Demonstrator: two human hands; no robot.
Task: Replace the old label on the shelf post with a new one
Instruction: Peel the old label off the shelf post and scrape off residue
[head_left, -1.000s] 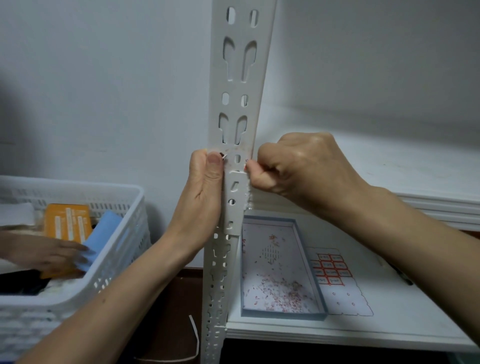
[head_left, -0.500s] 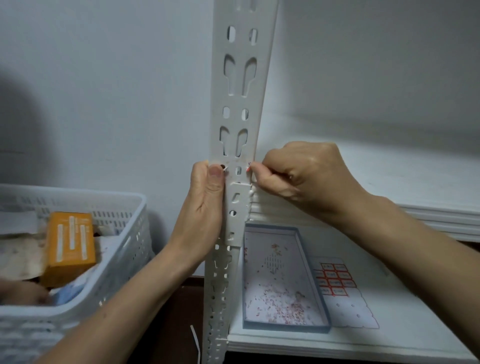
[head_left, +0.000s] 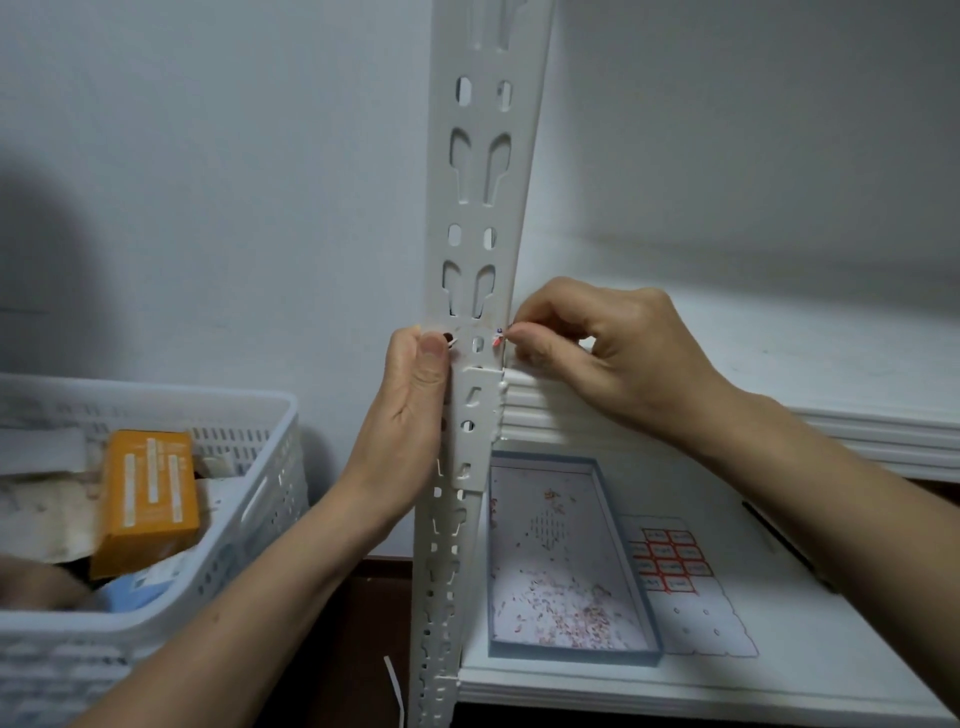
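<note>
Against the white wall (head_left: 208, 156), the left hand (head_left: 410, 415) is gripping the post (head_left: 480, 218) while the right hand (head_left: 613, 358) is pinching the label (head_left: 497, 340), whose red scrap at its fingertips is now lifting off, so removal is likely advancing.

Shelf post (head_left: 475, 218) was white, with repeating keyhole and oval slots. Label scrap (head_left: 496, 340) on it: red and white. Basket (head_left: 249, 499) white, slotted walls. Box (head_left: 150, 499) orange, white stripes. Tray (head_left: 571, 657) blue-grey, pink-red flecks inside. Sticker sheet (head_left: 696, 623) white, red-bordered grid.
</note>
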